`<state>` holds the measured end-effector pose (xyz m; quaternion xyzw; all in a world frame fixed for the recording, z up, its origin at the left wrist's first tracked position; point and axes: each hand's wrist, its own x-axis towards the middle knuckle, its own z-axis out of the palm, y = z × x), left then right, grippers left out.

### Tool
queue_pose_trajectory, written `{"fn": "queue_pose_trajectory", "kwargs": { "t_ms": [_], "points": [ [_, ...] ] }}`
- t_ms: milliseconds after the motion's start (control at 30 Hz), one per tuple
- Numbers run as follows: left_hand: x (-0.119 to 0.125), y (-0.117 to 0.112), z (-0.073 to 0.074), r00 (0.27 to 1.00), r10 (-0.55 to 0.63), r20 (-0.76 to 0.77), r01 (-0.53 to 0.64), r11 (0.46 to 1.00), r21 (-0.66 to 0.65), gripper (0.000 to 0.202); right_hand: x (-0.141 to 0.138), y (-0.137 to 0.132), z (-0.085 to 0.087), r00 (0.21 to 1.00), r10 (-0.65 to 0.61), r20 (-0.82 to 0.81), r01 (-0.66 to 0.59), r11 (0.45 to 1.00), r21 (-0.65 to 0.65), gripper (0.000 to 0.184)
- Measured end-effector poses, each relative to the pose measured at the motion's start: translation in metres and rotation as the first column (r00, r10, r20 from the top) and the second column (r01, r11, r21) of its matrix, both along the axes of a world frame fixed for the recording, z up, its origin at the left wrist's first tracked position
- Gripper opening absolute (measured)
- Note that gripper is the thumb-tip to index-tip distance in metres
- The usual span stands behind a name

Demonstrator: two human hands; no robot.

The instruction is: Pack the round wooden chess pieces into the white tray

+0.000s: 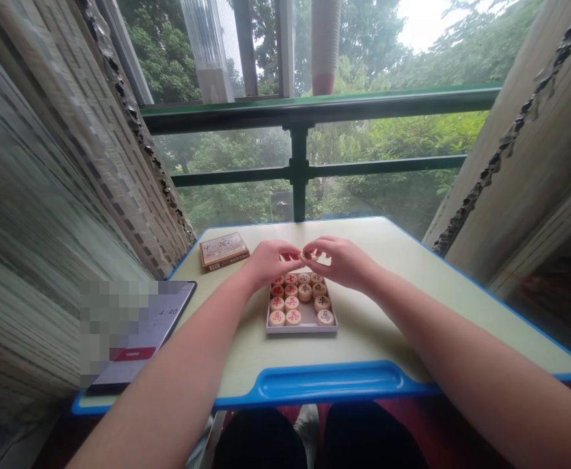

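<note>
My left hand [269, 262] and my right hand [338, 262] meet in the air above the far edge of a shallow white tray [302, 329]. The tray holds several round wooden xiangqi pieces [305, 292] with red characters, lying flat. A small wooden piece [307, 256] is pinched in the fingers of my right hand. The curled fingertips of my left hand reach towards that piece, but I cannot tell whether they hold anything. The hands hide the tray's far end.
A flat printed box [224, 251] lies left of the tray on a pale table with a blue rim [329, 382]. A phone [139, 332] with a blurred screen sits at the table's left corner. Bamboo blinds [524, 150] flank a window railing [299, 156].
</note>
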<state>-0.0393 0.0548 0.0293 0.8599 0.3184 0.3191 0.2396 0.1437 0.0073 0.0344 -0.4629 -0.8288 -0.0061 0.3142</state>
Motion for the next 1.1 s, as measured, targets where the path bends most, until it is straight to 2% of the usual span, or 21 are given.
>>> {"fn": "queue_pose_trajectory", "kwargs": {
  "t_ms": [267,433,567,667,1100],
  "points": [
    [0.000,0.000,-0.001,1.000,0.019,0.015,-0.018,0.998,-0.061,0.023,-0.001,-0.006,0.007,1.000,-0.010,-0.013,0.009,1.000,-0.026,0.015],
    [-0.004,0.006,-0.004,0.989,0.142,0.035,-0.138,0.986,-0.090,0.022,-0.009,-0.023,0.019,0.994,0.037,0.101,-0.015,0.979,-0.203,0.013],
    [-0.004,0.007,-0.005,0.986,0.156,0.063,-0.149,0.984,-0.096,0.021,-0.016,-0.033,0.022,0.971,0.144,0.191,-0.074,0.941,-0.331,0.014],
    [-0.003,0.007,-0.007,0.988,0.143,0.056,-0.137,0.985,-0.103,0.021,-0.018,-0.034,0.019,0.960,0.166,0.227,-0.081,0.936,-0.342,0.014],
    [-0.001,0.006,-0.006,0.990,0.139,-0.006,-0.138,0.984,-0.109,0.023,-0.021,-0.036,0.017,0.950,0.118,0.289,-0.011,0.938,-0.347,0.017]
  ]
}}
